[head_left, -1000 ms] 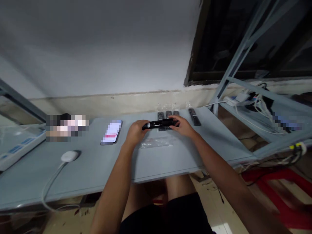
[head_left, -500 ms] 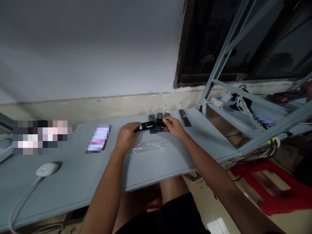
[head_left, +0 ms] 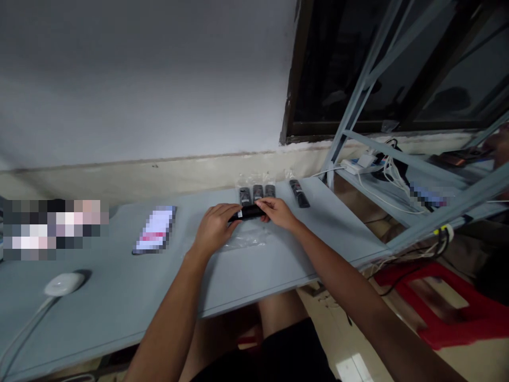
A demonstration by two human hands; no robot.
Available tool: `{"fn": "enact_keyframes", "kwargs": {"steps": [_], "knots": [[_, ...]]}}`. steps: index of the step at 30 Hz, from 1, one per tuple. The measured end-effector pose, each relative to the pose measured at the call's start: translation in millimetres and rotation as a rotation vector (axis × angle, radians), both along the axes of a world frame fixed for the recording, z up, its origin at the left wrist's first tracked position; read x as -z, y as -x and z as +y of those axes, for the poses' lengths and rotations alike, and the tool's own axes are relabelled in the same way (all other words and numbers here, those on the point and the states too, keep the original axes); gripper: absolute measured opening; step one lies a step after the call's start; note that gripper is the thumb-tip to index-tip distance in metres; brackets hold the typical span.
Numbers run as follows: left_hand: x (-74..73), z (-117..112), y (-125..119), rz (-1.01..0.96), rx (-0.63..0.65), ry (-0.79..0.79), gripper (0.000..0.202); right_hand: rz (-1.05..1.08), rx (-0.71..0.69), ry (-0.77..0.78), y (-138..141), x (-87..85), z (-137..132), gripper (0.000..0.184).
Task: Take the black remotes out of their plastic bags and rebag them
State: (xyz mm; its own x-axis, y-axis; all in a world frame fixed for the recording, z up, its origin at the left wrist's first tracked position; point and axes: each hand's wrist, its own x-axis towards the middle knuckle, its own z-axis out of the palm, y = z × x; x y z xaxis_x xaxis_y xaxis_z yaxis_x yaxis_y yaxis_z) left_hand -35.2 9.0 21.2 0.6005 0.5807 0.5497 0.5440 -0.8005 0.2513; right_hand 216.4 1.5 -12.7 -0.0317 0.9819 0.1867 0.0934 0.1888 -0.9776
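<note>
Between both hands is a black remote control (head_left: 250,212), lying crosswise just above the table with a small white label near its left end. My left hand (head_left: 217,223) grips its left end. My right hand (head_left: 276,212) pinches the right end, thumb and finger pressed against it. Beneath the hands lies a flat clear plastic bag (head_left: 248,239). Behind the remote control stand several bagged ones: a left remote (head_left: 244,196), a middle remote (head_left: 258,192) and a right remote (head_left: 270,191) side by side. Another bagged remote (head_left: 299,193) lies apart to the right.
On the grey table (head_left: 167,297) a phone (head_left: 155,231) with a lit screen lies to the left. Closer to me is a white corded device (head_left: 64,284). A metal rack (head_left: 353,122) with cables stands at the right, above a red stool (head_left: 461,313).
A gap showed between the remote control and a black piece in my right hand earlier. Now they meet, and the remote control sits slightly lower.
</note>
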Motion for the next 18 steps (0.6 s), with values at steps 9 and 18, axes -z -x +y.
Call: {"fn": "enact_keyframes", "kwargs": {"steps": [9, 18], "knots": [[-0.6, -5.8, -4.0, 0.029, 0.095, -0.009, 0.045, -0.108, 0.001, 0.032, -2.0, -12.2, -8.7, 0.043], [-5.5, -13.3, -14.7, 0.036, 0.101, -0.033, 0.039, -0.094, -0.042, -0.001, -0.6, -16.9, -14.9, 0.045]]}}
